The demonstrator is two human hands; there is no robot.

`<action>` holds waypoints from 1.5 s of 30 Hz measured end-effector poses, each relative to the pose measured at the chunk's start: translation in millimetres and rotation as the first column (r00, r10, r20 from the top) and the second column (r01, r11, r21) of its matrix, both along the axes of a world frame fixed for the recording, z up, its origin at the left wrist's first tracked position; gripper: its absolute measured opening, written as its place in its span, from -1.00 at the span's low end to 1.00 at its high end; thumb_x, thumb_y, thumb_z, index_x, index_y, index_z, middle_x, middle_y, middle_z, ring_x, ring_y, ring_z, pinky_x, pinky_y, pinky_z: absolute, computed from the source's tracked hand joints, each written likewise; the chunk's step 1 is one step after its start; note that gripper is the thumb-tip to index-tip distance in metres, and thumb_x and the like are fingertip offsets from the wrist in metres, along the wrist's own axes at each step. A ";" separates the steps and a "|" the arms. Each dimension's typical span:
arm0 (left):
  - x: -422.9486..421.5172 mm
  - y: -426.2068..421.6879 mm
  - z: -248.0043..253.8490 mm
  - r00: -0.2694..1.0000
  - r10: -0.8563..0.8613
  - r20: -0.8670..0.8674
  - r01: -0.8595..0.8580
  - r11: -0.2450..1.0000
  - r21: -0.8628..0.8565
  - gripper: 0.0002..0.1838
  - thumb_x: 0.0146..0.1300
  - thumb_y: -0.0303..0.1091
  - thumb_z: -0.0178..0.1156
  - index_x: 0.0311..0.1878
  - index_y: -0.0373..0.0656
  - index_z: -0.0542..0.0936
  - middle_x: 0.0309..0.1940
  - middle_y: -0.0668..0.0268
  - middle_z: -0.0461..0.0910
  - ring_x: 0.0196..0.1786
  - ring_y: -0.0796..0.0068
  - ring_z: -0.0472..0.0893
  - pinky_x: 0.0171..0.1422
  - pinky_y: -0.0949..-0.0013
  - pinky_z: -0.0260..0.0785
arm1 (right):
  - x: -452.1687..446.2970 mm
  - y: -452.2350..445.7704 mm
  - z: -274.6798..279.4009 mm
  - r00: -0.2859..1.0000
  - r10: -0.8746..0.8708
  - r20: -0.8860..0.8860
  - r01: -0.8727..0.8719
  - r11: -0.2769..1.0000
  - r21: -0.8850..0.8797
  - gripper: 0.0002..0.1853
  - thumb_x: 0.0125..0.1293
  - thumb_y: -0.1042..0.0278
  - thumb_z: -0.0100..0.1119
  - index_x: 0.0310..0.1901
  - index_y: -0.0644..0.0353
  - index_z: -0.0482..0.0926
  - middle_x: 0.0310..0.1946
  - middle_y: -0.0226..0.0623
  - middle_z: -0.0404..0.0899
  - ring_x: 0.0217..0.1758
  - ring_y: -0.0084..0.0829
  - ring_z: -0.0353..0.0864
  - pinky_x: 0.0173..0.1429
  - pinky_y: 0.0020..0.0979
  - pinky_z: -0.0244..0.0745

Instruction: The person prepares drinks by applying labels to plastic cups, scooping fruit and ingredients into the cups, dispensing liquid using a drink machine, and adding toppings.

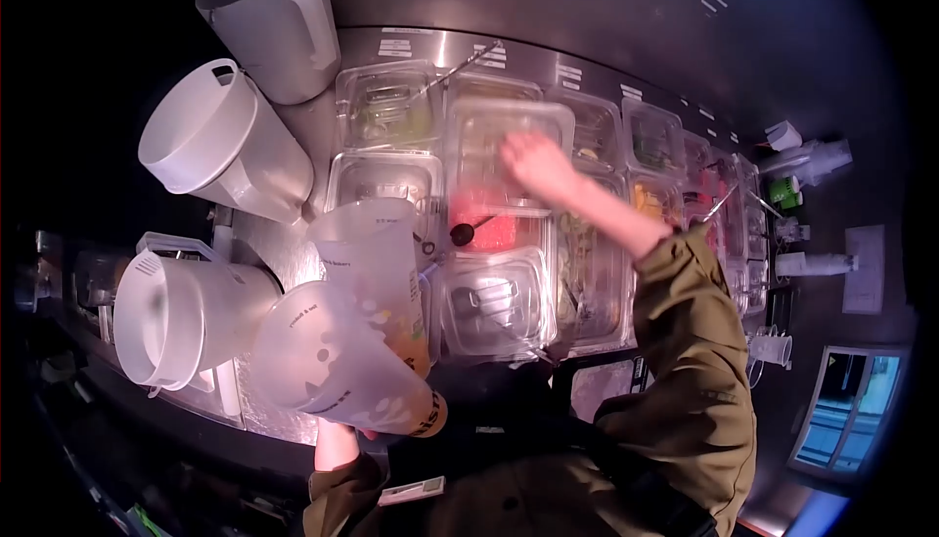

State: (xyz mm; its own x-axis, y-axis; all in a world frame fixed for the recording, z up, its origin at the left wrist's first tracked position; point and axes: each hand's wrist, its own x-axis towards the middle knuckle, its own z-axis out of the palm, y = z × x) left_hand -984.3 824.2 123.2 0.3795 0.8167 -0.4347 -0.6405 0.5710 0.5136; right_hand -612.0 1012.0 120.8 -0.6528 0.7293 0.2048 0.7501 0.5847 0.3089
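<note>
My right hand (536,167) is closed on the middle of a clear lid (509,118), blurred and tilted above the containers. Just below the lid, red-pink food (489,232) shows in an open container, with a black-ended utensil (462,235) at it. At the lower left, my left hand (337,446) is mostly hidden under a printed translucent cup (342,366) and grips it near its base. A second printed cup (370,244) stands behind the first, overlapping it, with orange colour low inside.
Three large translucent pitchers (269,28), (225,141), (186,317) line the left side. Lidded containers (386,111), (494,302) fill the counter's middle and right. Metal utensil handles stick out. Stacked clear cups (812,160) and a screen (849,405) are at the far right.
</note>
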 end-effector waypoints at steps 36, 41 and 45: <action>11.8 0.3 31.3 0.995 -0.104 -0.006 0.103 0.993 -0.053 -0.38 0.17 -0.18 0.01 0.25 -0.24 0.14 0.13 0.19 0.30 0.13 0.33 0.34 0.18 0.25 0.22 | 21.1 -74.7 -17.9 0.654 -0.714 -0.249 0.262 0.523 -0.811 -0.84 0.05 0.28 0.07 -0.34 -0.02 0.62 -0.48 -0.19 0.56 -0.33 -0.14 0.55 -0.26 -0.20 0.42; 13.5 -3.6 29.8 0.995 -0.101 -0.025 0.100 0.994 -0.043 -0.34 0.11 -0.17 0.06 0.25 -0.24 0.14 0.13 0.19 0.30 0.14 0.32 0.33 0.19 0.25 0.21 | 40.5 -85.5 40.6 0.518 -0.761 -0.390 0.170 0.538 -0.826 -0.80 0.07 0.27 0.10 -0.31 0.14 0.61 -0.48 -0.14 0.55 -0.35 -0.15 0.54 -0.22 -0.22 0.41; 15.5 -4.7 27.5 0.993 -0.106 -0.046 0.106 0.994 -0.020 -0.31 0.07 -0.17 0.10 0.25 -0.24 0.14 0.13 0.18 0.30 0.14 0.31 0.32 0.19 0.24 0.21 | 33.4 -99.8 109.8 0.799 -0.387 -0.461 0.085 0.830 -0.551 -0.83 0.06 0.36 0.15 -0.33 0.23 0.59 -0.53 -0.26 0.52 -0.53 -0.34 0.48 -0.38 -0.38 0.37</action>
State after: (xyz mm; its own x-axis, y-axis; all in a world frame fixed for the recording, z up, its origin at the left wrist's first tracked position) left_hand -968.8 819.5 150.7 0.4425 0.7649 -0.4681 -0.5515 0.6437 0.5306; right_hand -578.7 912.2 230.6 -0.3374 0.9404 0.0416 0.8329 0.3188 -0.4523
